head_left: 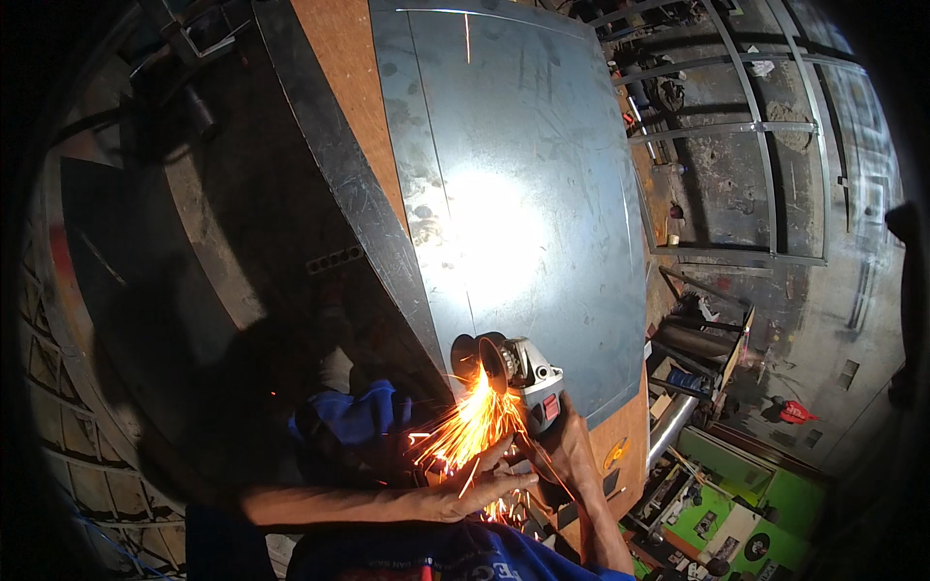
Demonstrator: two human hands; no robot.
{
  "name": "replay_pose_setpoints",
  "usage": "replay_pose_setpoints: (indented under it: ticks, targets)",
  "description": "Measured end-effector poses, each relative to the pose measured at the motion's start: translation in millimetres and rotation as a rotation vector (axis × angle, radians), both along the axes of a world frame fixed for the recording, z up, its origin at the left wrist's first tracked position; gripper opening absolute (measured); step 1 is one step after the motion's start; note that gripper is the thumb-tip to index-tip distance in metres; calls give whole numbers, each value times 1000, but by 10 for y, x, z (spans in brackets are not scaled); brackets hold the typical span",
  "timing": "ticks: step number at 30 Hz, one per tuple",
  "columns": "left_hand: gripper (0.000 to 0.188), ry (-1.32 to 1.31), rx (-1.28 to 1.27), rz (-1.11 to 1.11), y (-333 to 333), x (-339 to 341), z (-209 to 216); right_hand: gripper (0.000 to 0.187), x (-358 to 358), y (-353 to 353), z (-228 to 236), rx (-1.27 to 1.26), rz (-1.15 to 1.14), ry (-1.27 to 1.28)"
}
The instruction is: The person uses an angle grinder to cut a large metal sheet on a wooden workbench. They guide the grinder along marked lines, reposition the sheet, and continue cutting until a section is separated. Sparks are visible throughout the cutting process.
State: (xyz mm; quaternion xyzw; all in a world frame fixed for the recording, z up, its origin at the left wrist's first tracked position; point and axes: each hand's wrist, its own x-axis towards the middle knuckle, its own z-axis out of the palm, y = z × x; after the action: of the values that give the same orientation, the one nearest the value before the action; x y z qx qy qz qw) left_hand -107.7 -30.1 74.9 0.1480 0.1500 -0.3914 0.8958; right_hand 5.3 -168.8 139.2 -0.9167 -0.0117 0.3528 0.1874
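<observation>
Fingers [568, 416] around grinder [541, 395], sparks [484, 405], metal sheet [572, 184]

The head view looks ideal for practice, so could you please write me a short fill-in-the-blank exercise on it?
1. Bright orange ____ spray from the disc of the angle grinder.
2. The person's ____ hand holds the angle grinder from its right side in the picture.
3. In the picture, the large metal sheet lies to the ____ of the frame of metal bars.
4. The panels at the lower right are coloured ____.

Missing words: sparks; right; left; green.
</observation>
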Motion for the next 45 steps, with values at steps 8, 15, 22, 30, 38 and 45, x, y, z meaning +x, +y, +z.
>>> replay_pose_setpoints:
  ticks: [8,15,22,30,38,45]
  targets:
    - [91,-35,-27,58,18,23,11,64,72,127,61,-82,-51,68]
    - [99,-24,68,-73,-67,-16,-120,62,64,91,14,19,-15,17]
    - [98,-45,61,21,8,24,-49,63,65,-7,-61,-15,-23,43]
    - [99,-17,49,-44,84,93,-28,59,114,154,-7,-63,-8,8]
    - [102,32,2,21,99,76,0,61,141,147,-8,-24,-17,23]
    - [96,64,-17,21,112,123,14,62,145,154,-19,-13,-5,1]
